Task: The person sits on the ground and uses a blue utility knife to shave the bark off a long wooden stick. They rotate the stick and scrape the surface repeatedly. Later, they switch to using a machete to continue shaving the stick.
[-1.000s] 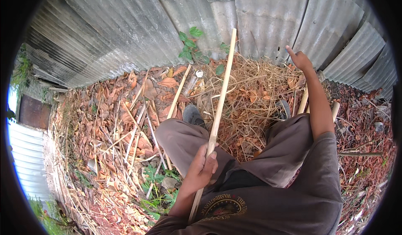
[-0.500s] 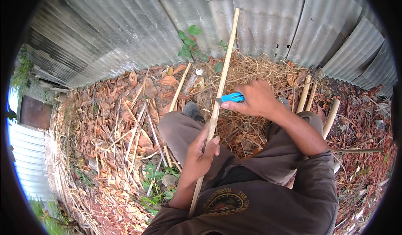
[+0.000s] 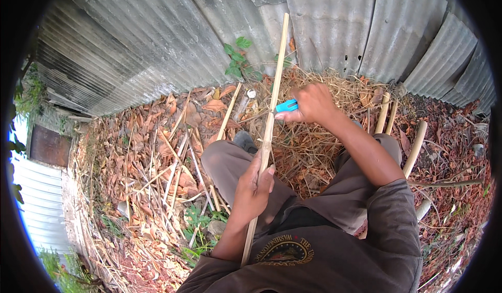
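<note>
A long, pale wooden stick (image 3: 278,78) slants up across my lap, its lower end resting by my left forearm and its top in front of the metal wall. Around its lower half my left hand (image 3: 253,188) is closed, thumb on the right side. My right hand (image 3: 312,104) grips a blue-handled utility knife (image 3: 287,106) with its front end against the stick's right side, above the left hand. The blade itself is hidden or too small to make out. A small raised splinter shows on the stick between the two hands.
A corrugated metal wall (image 3: 329,26) rises close in front. Dry leaves and loose strips (image 3: 178,173) cover the ground at left. Several thick sticks (image 3: 415,147) lie at right, beside my knee. A clear bottle (image 3: 242,105) and a green plant (image 3: 238,58) are near the wall.
The stick's top end has tilted slightly left. My right hand and the knife have shifted a little left and up. My left hand keeps its hold. The whole view has turned slightly.
</note>
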The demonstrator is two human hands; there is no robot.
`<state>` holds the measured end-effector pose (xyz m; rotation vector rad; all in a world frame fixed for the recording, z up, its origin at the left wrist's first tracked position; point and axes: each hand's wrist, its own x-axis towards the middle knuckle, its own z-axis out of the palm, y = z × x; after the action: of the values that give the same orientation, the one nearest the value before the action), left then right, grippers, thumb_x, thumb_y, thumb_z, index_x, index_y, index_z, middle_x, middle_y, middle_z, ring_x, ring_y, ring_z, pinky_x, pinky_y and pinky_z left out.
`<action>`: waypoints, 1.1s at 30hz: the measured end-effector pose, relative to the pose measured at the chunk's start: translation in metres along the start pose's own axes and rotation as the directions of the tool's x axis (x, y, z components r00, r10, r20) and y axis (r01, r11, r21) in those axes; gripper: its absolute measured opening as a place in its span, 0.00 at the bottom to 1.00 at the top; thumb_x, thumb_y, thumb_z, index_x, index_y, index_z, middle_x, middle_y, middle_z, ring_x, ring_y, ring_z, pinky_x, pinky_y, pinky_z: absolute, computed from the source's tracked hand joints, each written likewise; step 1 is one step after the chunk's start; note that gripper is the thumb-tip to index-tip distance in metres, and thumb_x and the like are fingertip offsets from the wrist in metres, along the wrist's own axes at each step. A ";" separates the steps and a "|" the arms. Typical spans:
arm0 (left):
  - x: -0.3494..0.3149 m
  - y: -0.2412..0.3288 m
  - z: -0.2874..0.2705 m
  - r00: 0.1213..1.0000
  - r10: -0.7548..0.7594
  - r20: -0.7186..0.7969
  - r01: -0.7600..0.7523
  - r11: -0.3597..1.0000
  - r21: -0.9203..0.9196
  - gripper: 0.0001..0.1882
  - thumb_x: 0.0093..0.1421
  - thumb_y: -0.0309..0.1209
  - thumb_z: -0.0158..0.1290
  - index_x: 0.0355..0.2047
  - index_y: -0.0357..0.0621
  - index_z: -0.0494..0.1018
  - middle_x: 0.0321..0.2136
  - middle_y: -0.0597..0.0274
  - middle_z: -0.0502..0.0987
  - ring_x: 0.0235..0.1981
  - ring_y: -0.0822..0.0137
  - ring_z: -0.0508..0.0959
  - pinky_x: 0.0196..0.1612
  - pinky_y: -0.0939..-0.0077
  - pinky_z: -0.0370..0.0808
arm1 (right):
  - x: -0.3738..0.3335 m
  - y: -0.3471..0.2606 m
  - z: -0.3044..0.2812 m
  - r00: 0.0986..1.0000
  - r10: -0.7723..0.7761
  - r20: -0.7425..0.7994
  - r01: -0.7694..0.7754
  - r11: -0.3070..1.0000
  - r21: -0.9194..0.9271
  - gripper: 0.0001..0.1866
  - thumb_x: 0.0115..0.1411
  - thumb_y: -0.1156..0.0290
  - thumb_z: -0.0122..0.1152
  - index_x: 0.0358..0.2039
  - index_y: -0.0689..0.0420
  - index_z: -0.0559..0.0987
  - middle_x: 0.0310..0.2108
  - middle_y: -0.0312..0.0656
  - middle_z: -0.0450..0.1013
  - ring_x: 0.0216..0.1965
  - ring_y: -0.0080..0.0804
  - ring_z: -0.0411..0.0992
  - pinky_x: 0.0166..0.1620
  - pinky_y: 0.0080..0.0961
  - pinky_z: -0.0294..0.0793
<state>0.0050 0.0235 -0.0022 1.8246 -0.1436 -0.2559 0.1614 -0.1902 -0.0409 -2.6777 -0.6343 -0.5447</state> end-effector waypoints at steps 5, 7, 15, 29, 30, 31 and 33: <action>-0.005 0.012 -0.004 1.000 0.011 -0.019 -0.011 1.000 0.005 0.26 0.67 0.27 0.43 0.63 0.34 0.54 0.21 0.70 0.65 0.22 0.80 0.64 0.26 0.85 0.64 | 0.019 0.013 -0.004 0.989 -0.030 -0.145 0.022 0.998 -0.054 0.45 0.42 0.19 0.45 0.16 0.56 0.78 0.09 0.43 0.68 0.14 0.41 0.72 0.20 0.37 0.71; -0.006 0.014 -0.004 0.999 0.031 -0.026 -0.031 1.000 0.001 0.26 0.67 0.28 0.43 0.63 0.34 0.55 0.22 0.70 0.65 0.22 0.80 0.64 0.26 0.86 0.64 | 0.024 0.011 -0.004 0.988 -0.024 -0.150 0.016 0.998 -0.055 0.45 0.43 0.19 0.45 0.16 0.57 0.79 0.10 0.43 0.69 0.15 0.42 0.73 0.21 0.38 0.72; -0.018 0.007 -0.001 0.998 -0.062 -0.016 0.061 0.997 -0.042 0.25 0.67 0.27 0.44 0.63 0.34 0.55 0.22 0.71 0.64 0.22 0.81 0.64 0.26 0.86 0.64 | 0.056 0.064 -0.006 0.973 0.158 -0.170 -0.172 0.982 -0.072 0.47 0.46 0.20 0.42 0.16 0.60 0.78 0.13 0.46 0.71 0.20 0.45 0.75 0.25 0.40 0.73; -0.020 0.008 0.027 0.979 -0.055 0.197 0.045 0.997 0.056 0.27 0.66 0.26 0.45 0.64 0.38 0.53 0.27 0.66 0.69 0.26 0.79 0.66 0.32 0.85 0.66 | 0.026 0.181 -0.044 0.821 0.484 -0.303 -0.528 0.846 -0.080 0.43 0.52 0.26 0.42 0.17 0.60 0.78 0.15 0.49 0.72 0.23 0.48 0.74 0.27 0.41 0.71; -0.022 0.010 0.028 0.969 -0.108 0.224 0.096 0.993 0.063 0.27 0.66 0.26 0.45 0.64 0.38 0.54 0.28 0.65 0.70 0.26 0.79 0.66 0.33 0.85 0.67 | 0.022 0.186 -0.048 0.805 0.518 -0.289 -0.555 0.830 -0.058 0.43 0.52 0.26 0.42 0.18 0.60 0.78 0.16 0.49 0.72 0.23 0.48 0.74 0.27 0.41 0.71; -0.024 0.010 0.028 0.955 -0.160 0.249 0.147 0.987 0.071 0.27 0.66 0.26 0.45 0.64 0.38 0.54 0.29 0.64 0.72 0.27 0.78 0.67 0.34 0.85 0.67 | 0.015 0.192 -0.052 0.791 0.591 -0.157 -0.607 0.791 -0.077 0.45 0.53 0.25 0.38 0.24 0.61 0.80 0.24 0.57 0.75 0.32 0.53 0.76 0.35 0.47 0.72; -0.048 0.003 0.023 0.915 -0.171 0.365 0.135 0.983 0.123 0.27 0.66 0.26 0.46 0.64 0.38 0.54 0.30 0.64 0.73 0.26 0.78 0.68 0.33 0.84 0.68 | 0.008 0.218 -0.044 0.497 0.862 -0.105 -0.863 0.503 0.050 0.51 0.54 0.24 0.32 0.37 0.67 0.80 0.38 0.63 0.75 0.45 0.57 0.74 0.47 0.46 0.70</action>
<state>-0.0467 0.0119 -0.0007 1.8678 -0.2839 -0.7208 0.2607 -0.3895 -0.0497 -2.4919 0.7810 -0.3755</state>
